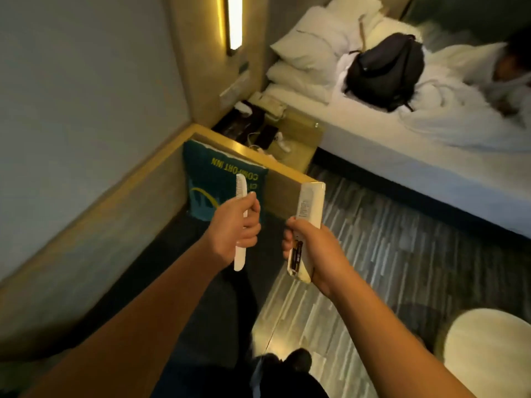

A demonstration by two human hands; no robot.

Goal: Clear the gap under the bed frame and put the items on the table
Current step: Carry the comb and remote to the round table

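While both arms were stretched out over the striped carpet (382, 239), each hand had something in it. Left hand (234, 229) had its fingers (253, 225) curled tight around a white comb (240, 222), held upright, teeth end poking up above the fingers and the handle end sticking out below. Right hand (311, 251) was clamped on a cream remote control (307, 225), also upright; its back faced the camera with the battery cover off, batteries showing just beside the fingertips. Beyond the fingers sat a teal "Comfort Inn" cushion (215, 185) against a wooden ledge, and further past that a dark bedside surface (247, 124) with cables and a phone. Off to the right of the remote-holding fingers, the bed (402, 156) had white pillows and a black backpack (385, 70) on it.
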